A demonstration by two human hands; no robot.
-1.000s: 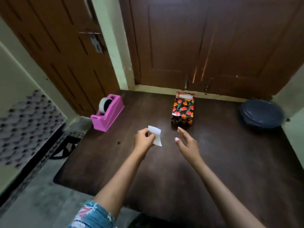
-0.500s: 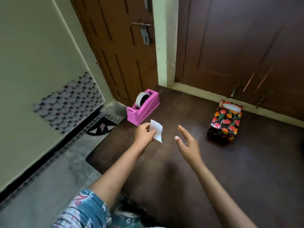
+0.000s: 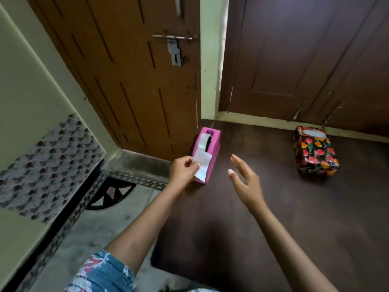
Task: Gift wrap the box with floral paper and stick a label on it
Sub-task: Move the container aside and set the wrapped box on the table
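Over the near left part of the dark brown wooden tabletop (image 3: 273, 218), my left hand (image 3: 183, 170) pinches a small white rectangular paper slip (image 3: 202, 167) between the thumb and curled fingers. The slip hangs down and to the right from that grip. From this view it overlaps the front of the bright pink plastic tape dispenser (image 3: 213, 150), and I cannot tell whether the two touch. My right hand (image 3: 245, 180) is held just beside it above the table, released, with the fingers straight and slightly spread, the palm turned toward the left hand, and nothing in it. The dispenser stands near the table's left edge, with a roll of clear tape (image 3: 203, 142) seated in its slot. Well apart from both hands, the rectangular box wrapped in black paper with red and orange flowers (image 3: 314, 157) lies flat at the far right of the table. It is close to the pale skirting at the back and has a pale white patch (image 3: 313, 133) on its far end. Behind the dispenser is a mid-brown panelled door (image 3: 136, 81) with a grey metal latch (image 3: 173, 47), and behind the box is a darker brown door (image 3: 305, 60). A grey floor (image 3: 94, 228) runs along the left, below a pale green wall with a patterned patch (image 3: 46, 169). A blue printed sleeve (image 3: 101, 272) shows at the bottom of my left arm.
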